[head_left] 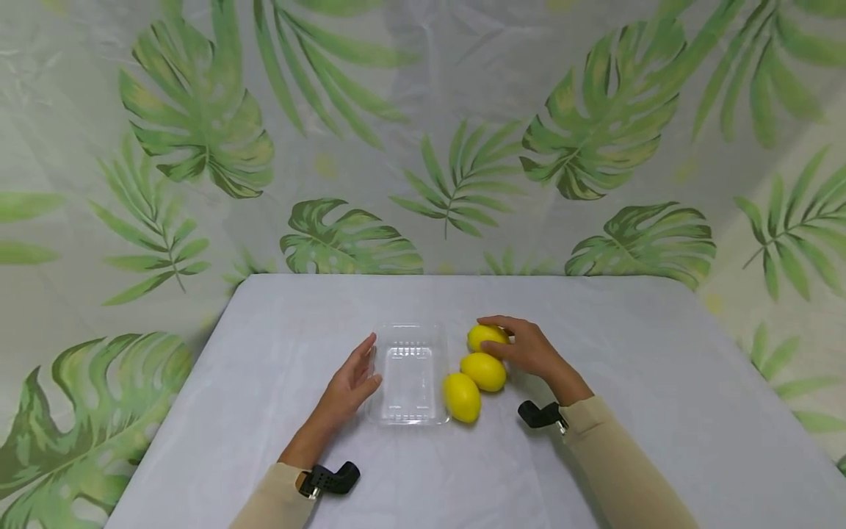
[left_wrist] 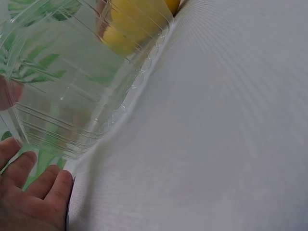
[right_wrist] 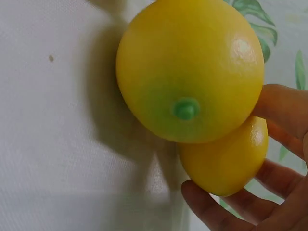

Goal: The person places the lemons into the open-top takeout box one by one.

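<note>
A clear plastic container (head_left: pixel 407 382) stands upright on the table, its inside showing bare. Along its left side is my left hand (head_left: pixel 346 386), fingers straight, with the thumb at the rim; in the left wrist view several fingertips (left_wrist: pixel 60 185) show just beside its wall. Three yellow lemons lie in a slanting row to the container's right. My right hand (head_left: pixel 532 349) holds the far lemon (head_left: pixel 480 339) between thumb and fingers. The middle lemon (head_left: pixel 483 372), green-tipped in the right wrist view, partly hides the held one there. Nearest me, the third lemon (head_left: pixel 462 397) lies close to the container's right edge.
A white cloth (head_left: pixel 297 316) covers the table. Behind its far edge hangs a leaf-patterned curtain (head_left: pixel 463 95). Black wrist cameras (head_left: pixel 333 479) are strapped on both forearms, low over the table.
</note>
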`<state>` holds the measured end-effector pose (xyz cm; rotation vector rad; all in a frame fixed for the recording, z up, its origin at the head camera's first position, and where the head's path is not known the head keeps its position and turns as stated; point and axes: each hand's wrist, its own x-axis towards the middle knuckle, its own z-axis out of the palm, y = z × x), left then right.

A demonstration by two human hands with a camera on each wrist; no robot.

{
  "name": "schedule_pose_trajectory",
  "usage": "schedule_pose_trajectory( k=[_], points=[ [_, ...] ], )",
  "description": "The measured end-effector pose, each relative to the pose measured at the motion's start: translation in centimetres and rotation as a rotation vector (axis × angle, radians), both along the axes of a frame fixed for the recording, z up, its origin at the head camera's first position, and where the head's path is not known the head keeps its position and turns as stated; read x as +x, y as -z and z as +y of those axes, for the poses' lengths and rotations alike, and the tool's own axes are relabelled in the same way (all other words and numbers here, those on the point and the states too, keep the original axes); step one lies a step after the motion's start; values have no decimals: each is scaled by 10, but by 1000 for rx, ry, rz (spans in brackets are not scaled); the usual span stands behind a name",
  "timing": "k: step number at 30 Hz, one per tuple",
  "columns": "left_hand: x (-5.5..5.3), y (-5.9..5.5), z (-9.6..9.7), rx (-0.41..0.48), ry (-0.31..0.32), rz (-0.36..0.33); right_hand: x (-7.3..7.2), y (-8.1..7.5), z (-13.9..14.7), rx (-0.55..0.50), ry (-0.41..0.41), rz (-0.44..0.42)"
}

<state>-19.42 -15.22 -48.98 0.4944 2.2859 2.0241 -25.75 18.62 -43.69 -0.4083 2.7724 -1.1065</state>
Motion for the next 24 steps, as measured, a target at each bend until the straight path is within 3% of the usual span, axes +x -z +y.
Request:
schedule_pose_trajectory(
  k=[8, 16, 24],
  points=[
    [0, 4, 0, 6, 8, 27, -2, 2, 5, 2, 22, 15],
    [1, 4, -1, 16, 4, 0, -4, 1, 3, -33, 12, 25],
    [0, 3, -2, -1, -10, 7, -4, -2, -4, -94, -11, 90]
  ],
)
